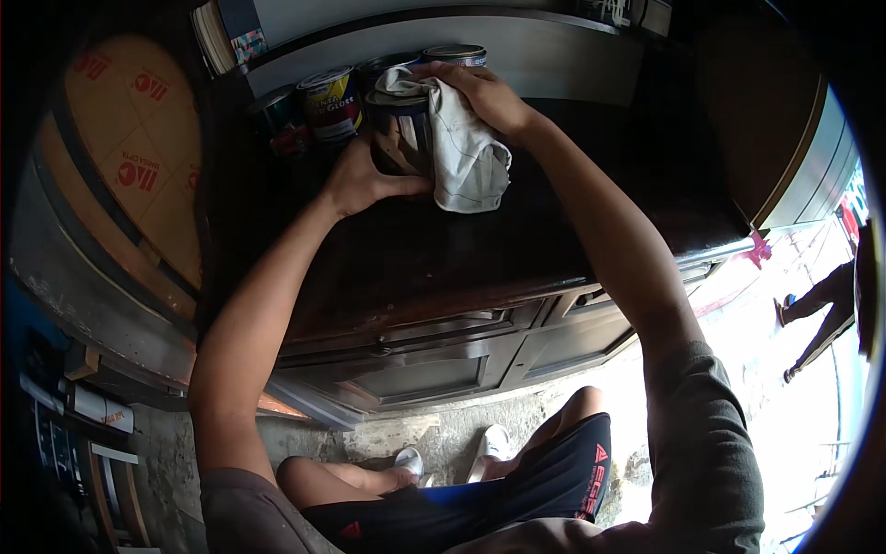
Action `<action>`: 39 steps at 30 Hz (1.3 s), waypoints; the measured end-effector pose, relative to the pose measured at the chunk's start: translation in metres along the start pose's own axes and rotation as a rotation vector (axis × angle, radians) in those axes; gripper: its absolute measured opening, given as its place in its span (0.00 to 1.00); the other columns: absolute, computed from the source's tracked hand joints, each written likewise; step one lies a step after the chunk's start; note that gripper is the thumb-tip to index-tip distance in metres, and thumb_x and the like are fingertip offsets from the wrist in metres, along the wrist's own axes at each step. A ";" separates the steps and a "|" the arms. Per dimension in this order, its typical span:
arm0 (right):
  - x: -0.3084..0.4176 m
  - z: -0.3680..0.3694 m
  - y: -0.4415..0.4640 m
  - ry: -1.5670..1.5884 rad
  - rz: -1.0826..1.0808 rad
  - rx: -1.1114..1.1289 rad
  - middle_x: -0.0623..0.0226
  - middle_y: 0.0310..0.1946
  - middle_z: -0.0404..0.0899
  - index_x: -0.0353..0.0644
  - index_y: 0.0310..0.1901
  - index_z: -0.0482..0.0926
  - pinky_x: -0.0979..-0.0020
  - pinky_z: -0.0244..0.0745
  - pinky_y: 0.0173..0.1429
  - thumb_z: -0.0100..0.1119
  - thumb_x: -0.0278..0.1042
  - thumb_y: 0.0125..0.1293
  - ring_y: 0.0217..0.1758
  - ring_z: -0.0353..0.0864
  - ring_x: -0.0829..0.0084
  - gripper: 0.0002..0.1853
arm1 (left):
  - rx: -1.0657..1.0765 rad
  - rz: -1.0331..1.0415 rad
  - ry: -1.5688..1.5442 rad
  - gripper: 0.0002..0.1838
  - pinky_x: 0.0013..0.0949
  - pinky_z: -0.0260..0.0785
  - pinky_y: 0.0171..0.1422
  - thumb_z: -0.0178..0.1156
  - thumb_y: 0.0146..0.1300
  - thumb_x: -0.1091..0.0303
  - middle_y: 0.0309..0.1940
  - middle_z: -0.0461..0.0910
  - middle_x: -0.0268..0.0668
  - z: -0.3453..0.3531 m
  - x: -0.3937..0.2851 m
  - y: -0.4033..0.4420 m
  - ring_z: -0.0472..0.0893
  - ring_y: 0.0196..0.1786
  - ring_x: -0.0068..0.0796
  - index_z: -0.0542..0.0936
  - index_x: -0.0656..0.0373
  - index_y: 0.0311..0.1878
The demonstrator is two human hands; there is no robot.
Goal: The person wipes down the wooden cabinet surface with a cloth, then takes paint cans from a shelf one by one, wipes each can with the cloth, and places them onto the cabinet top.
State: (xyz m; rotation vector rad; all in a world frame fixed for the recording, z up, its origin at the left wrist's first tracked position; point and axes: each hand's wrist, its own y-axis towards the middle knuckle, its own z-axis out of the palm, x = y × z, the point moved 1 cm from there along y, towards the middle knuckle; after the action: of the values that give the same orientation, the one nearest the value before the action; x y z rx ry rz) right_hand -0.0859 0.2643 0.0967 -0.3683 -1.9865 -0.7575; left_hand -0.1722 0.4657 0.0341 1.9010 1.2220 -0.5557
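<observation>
A shiny metal paint can (399, 134) stands on the dark wooden cabinet top (434, 258). My left hand (367, 180) is curled round its lower left side, with the thumb along the front near the base. A white cloth (471, 166) drapes over the can's right side and part of its rim. From above, my right hand (484, 97) grips the cloth against the can's top; some of its fingers are hidden behind the cloth. Just left of it is a yellow and dark red can labelled "Gloss" (332, 106).
More cans line the back: a dark green can (277, 118) at left and a can with a metal lid (457, 55) behind my right hand. Books (214, 42) stand at upper left, beside a round brown board (134, 138). Another person's legs (821, 309) show at right.
</observation>
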 end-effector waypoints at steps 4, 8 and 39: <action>-0.020 0.014 0.008 0.514 0.032 -0.110 0.59 0.57 0.77 0.44 0.60 0.77 0.67 0.71 0.61 0.36 0.48 0.76 0.53 0.78 0.68 0.25 | 0.016 -0.067 -0.162 0.33 0.29 0.70 0.52 0.77 0.45 0.75 0.40 0.83 0.38 -0.005 -0.014 -0.009 0.81 0.40 0.28 0.74 0.63 0.57; -0.031 0.007 0.024 0.473 0.095 -0.193 0.61 0.55 0.77 0.45 0.60 0.78 0.68 0.72 0.57 0.36 0.44 0.75 0.50 0.77 0.70 0.23 | -0.020 -0.059 -0.233 0.31 0.28 0.70 0.54 0.74 0.48 0.77 0.39 0.82 0.38 -0.010 -0.012 -0.012 0.81 0.43 0.29 0.74 0.63 0.57; -0.044 -0.009 0.026 0.584 -0.022 -0.114 0.65 0.40 0.81 0.37 0.47 0.81 0.75 0.72 0.47 0.47 0.39 0.70 0.38 0.77 0.75 0.17 | -0.138 0.034 -0.182 0.31 0.36 0.66 0.64 0.81 0.38 0.70 0.38 0.84 0.35 0.006 -0.027 -0.007 0.80 0.50 0.33 0.79 0.62 0.49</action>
State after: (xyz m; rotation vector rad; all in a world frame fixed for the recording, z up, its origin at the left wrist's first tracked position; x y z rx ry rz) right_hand -0.0435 0.2807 0.0711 -0.1634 -1.4052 -0.8781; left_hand -0.1901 0.4470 0.0473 1.7135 1.0807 -0.5970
